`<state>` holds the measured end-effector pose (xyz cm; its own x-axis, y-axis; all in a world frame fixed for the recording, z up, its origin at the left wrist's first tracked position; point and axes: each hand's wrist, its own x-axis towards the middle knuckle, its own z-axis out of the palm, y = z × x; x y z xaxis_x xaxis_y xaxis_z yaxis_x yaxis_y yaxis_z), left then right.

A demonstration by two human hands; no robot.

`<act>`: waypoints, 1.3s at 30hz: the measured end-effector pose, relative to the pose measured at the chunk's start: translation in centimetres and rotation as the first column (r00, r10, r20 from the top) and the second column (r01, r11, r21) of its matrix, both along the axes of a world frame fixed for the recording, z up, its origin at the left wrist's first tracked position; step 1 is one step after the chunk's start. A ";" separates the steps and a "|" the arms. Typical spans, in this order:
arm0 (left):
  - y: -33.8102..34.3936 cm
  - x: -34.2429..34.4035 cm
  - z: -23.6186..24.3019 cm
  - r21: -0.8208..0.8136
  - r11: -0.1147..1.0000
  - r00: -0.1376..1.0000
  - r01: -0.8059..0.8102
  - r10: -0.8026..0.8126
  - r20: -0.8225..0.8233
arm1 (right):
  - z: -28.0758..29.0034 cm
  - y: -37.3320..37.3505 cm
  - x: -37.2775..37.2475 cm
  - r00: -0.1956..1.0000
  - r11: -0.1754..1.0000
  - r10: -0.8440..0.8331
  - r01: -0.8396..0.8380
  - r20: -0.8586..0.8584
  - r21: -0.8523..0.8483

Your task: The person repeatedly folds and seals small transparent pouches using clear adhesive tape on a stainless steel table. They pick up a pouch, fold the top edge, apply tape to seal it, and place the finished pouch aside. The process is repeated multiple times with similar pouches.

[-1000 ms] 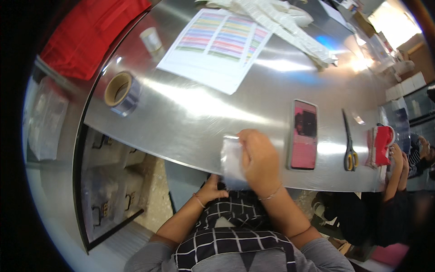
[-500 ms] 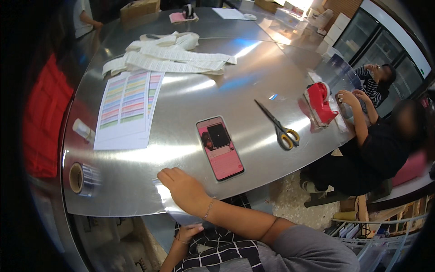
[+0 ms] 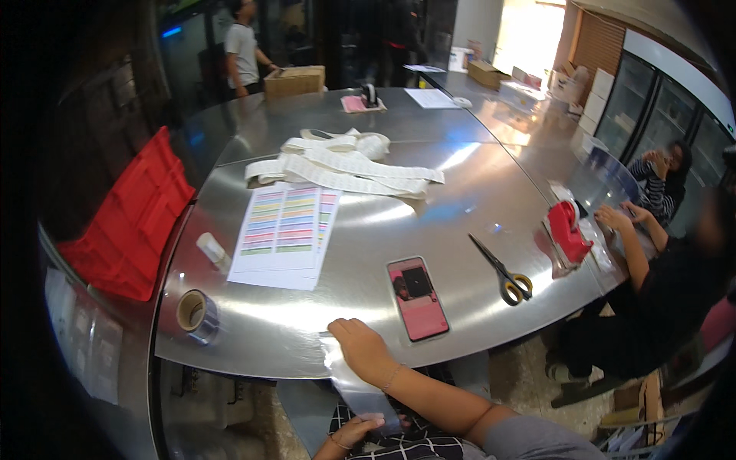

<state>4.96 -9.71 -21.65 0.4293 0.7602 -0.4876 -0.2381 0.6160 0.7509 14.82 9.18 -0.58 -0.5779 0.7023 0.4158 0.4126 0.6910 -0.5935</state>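
The film (image 3: 359, 389) slants over the near edge of the desk (image 3: 268, 341), its top end in the right hand's (image 3: 363, 349) grip; at six o'clock from there, the left hand (image 3: 356, 430) holds the lower end, though hidden fingers leave its firmness uncertain. Best pull evenly, uncreased, clear of the phone (image 3: 418, 299) at two o'clock.

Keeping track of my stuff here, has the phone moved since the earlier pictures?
No. The phone lies in the same spot, near the edge of the table, left of the scissors; the camera view shifted.
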 end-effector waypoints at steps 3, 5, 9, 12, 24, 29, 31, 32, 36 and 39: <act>-0.1 0.6 4.8 -0.070 0.995 0.973 0.076 -0.058 0.223 | 0.3 0.2 0.2 0.999 0.998 -0.025 0.026 -0.026 0.061; 0.5 1.0 8.6 0.003 0.996 0.948 0.090 -0.086 0.305 | 0.6 0.8 0.6 0.998 0.999 -0.052 0.052 -0.024 0.006; 2.2 0.8 15.8 -0.042 0.993 0.925 -0.114 0.122 0.359 | 1.3 4.2 0.6 0.973 0.991 -0.118 0.129 -0.199 0.041; 5.1 -0.1 19.5 -0.090 0.986 0.924 -0.139 0.162 0.346 | 2.4 8.8 -0.1 0.981 0.993 -0.117 0.116 -0.157 -0.017; 12.9 -1.5 23.1 -0.197 0.933 0.791 -0.301 0.360 0.495 | 2.2 24.8 -2.3 0.998 0.806 -0.047 0.013 -0.043 -0.592; 13.8 -2.2 23.4 -0.257 0.940 0.816 -0.224 0.325 0.478 | 4.2 27.6 -0.7 0.990 0.680 -0.129 0.048 -0.054 -0.732; 14.1 -2.4 23.5 -0.273 0.941 0.813 -0.202 0.316 0.489 | 5.4 29.2 0.4 0.985 0.669 -0.167 0.074 -0.053 -0.739; 14.2 -2.5 23.5 -0.296 0.937 0.804 -0.188 0.320 0.502 | 5.9 30.1 1.3 0.978 0.678 -0.199 0.088 -0.067 -0.729; 14.4 -2.7 23.6 -0.309 0.937 0.822 -0.163 0.302 0.483 | 7.3 34.5 6.9 0.919 0.764 -0.381 0.253 -0.098 -0.593; 15.0 -2.6 23.6 -0.302 0.941 0.831 -0.155 0.289 0.475 | 6.8 37.8 13.4 0.838 0.759 -0.503 0.311 -0.212 -0.572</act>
<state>2.39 5.30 1.93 0.4991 0.7530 -0.4288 -0.6943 0.6436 0.3220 28.25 46.96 6.22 -0.0795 0.9956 0.0504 0.2940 0.0717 -0.9531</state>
